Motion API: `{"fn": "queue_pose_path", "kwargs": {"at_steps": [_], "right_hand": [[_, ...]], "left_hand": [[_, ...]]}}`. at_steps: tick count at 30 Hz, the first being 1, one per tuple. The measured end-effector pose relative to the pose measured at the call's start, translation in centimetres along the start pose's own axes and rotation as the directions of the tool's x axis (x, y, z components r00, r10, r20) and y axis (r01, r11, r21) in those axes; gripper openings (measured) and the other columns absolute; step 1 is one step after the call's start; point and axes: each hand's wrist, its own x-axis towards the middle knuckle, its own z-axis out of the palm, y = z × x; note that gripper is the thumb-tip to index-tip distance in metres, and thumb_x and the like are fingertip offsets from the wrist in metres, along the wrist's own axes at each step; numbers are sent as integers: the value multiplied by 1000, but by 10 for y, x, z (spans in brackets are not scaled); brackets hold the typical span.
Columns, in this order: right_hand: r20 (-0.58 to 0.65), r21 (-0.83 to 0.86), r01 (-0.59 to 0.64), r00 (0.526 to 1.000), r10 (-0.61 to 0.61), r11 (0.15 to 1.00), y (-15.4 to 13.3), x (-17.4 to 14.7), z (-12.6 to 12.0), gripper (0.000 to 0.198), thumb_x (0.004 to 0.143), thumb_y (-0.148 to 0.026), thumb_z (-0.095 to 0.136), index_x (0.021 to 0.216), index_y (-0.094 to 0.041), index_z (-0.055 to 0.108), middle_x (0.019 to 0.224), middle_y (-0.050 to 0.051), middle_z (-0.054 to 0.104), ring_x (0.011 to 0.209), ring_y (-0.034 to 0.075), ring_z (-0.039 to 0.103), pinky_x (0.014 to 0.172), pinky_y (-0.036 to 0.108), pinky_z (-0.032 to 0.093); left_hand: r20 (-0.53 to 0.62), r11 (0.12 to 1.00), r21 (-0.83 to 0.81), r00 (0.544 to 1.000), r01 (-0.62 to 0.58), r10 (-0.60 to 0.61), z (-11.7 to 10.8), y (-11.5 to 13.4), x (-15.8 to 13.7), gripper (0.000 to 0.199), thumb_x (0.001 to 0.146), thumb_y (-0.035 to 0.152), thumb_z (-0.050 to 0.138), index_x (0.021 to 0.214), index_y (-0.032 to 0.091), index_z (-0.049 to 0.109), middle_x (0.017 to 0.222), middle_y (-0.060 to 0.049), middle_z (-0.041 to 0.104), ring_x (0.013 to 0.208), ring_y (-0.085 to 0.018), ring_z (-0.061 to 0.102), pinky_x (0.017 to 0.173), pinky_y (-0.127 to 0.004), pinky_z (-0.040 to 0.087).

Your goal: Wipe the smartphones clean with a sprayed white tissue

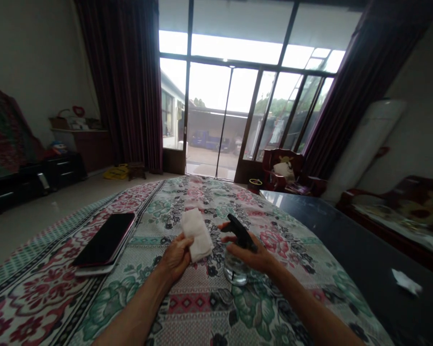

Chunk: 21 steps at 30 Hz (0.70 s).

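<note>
My left hand (176, 257) pinches a folded white cloth (197, 234) between thumb and fingers, held up over the patterned tablecloth (187, 322). Close by on the right, my right hand (250, 252) is wrapped round the neck of a spray bottle (237, 271) with a clear body and a black trigger head. Its nozzle points left, toward the cloth. Whether the bottle's base rests on the table I cannot tell. Left of my hands lies a tablet with a dark screen (106, 238), on top of a paler flat item (95, 271).
A dark glossy table (332, 240) adjoins on the right, with a crumpled white tissue (406, 281) on it. Beyond stand a wooden armchair (283, 168) and a wooden sofa (411, 202). Glass doors (209, 120) between dark curtains (124, 86) are at the back.
</note>
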Motion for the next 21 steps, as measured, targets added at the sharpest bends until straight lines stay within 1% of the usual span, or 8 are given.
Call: {"fn": "queue_pose_path", "kwargs": {"at_steps": [2,4,6,8,11,13,17,21], "right_hand": [[-54,6,-56,997,56,998,-9,1,4,43,76,-32,66,117,-23,59,120,8,60,95,22,59,78,35,48],[-69,-22,-101,993,100,995,-21,-1,9,37,75,-32,66,112,-23,63,112,7,64,91,22,58,80,36,47],[-38,-27,-133,991,132,991,-33,-5,17,32,76,-34,63,106,-23,67,104,7,66,87,22,58,78,36,47],[13,-3,-163,987,163,987,-40,-9,26,27,74,-34,63,96,-21,68,98,7,66,88,23,56,76,35,46],[103,-7,-242,965,241,970,-40,-12,38,17,70,-30,62,82,-19,67,81,4,63,74,18,53,65,30,44],[138,-30,-275,951,276,961,-37,-12,42,14,68,-27,61,79,-19,66,70,1,58,64,14,48,58,27,40],[134,-46,-312,939,315,949,-34,-11,41,11,66,-25,60,74,-19,63,64,-1,52,58,12,41,54,26,35],[126,-71,-354,924,361,932,-39,-12,39,8,64,-26,59,68,-19,58,59,-3,45,54,11,37,51,26,30]], "left_hand": [[-11,1000,4,1000,3,-3,-1,0,1,51,72,-4,52,121,10,58,92,-11,74,88,-25,71,87,-41,56],[3,1000,11,1000,9,-9,-2,-1,1,52,73,-4,53,122,11,58,94,-12,74,88,-25,71,87,-41,56],[32,1000,15,999,9,-10,-3,-2,1,51,73,-4,53,122,11,58,95,-12,74,90,-25,70,87,-40,55],[49,1000,18,999,5,-5,-3,-2,1,50,73,-3,54,120,11,59,94,-12,74,93,-26,70,88,-39,55],[36,1000,22,999,0,-1,-3,-2,1,47,73,-3,55,117,10,61,92,-12,74,94,-27,69,86,-38,56],[14,1000,15,1000,-3,3,-1,-1,0,46,72,-4,54,116,9,61,90,-12,74,94,-27,69,85,-38,56],[-34,1000,-10,999,3,-3,3,1,-1,47,73,-5,52,117,9,61,89,-12,74,91,-26,70,85,-39,56],[-60,999,-34,998,-15,13,4,3,-1,46,77,-4,49,119,10,60,90,-11,74,89,-25,71,87,-40,56]]}}
